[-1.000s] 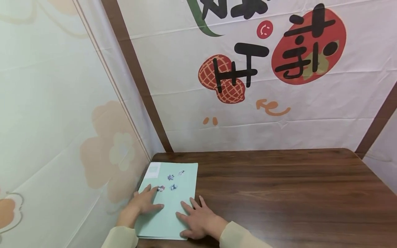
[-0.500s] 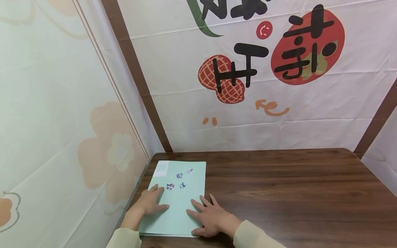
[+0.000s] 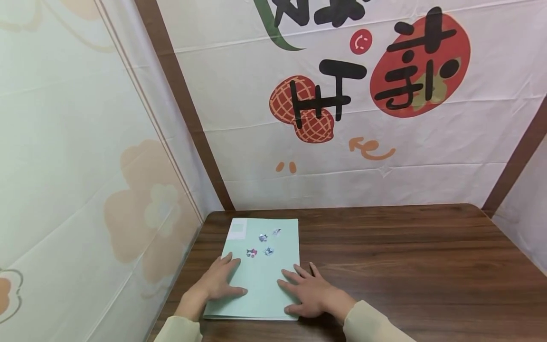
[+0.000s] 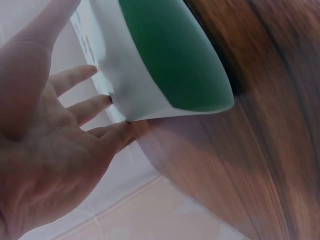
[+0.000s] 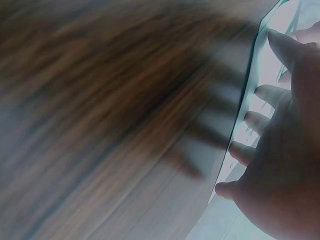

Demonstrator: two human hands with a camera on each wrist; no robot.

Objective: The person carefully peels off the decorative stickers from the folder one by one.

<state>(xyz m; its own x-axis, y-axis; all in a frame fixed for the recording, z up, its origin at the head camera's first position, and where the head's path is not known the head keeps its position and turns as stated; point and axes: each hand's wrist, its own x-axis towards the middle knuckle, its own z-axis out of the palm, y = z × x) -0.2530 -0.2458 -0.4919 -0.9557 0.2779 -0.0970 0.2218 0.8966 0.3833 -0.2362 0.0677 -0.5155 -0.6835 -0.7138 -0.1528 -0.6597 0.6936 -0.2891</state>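
Note:
A mint-green folder [image 3: 261,285] lies flat on the left part of the table, with a pale label in its far left corner and several small cartoon stickers. My left hand [image 3: 215,281] rests across its left edge, thumb and fingers spread on the cover. On the right edge, the spread fingers of my right hand [image 3: 311,290] touch the cover. Seen from the left wrist, the folder [image 4: 175,55] shows a dark green surface along its near side, while the fingers of my left hand [image 4: 50,145] meet its edge. My right hand [image 5: 280,160] reaches over the folder's rim in the right wrist view.
The brown wood-grain table [image 3: 406,266] extends far to the right of the folder. A white printed curtain [image 3: 239,156] hangs behind the table's back edge. Another pale curtain [image 3: 85,190] with flower prints runs close along the left side.
The folder has slid to the right and slightly away from the left curtain, with both hands moving along on it. The hands keep nearly the same spread pose.

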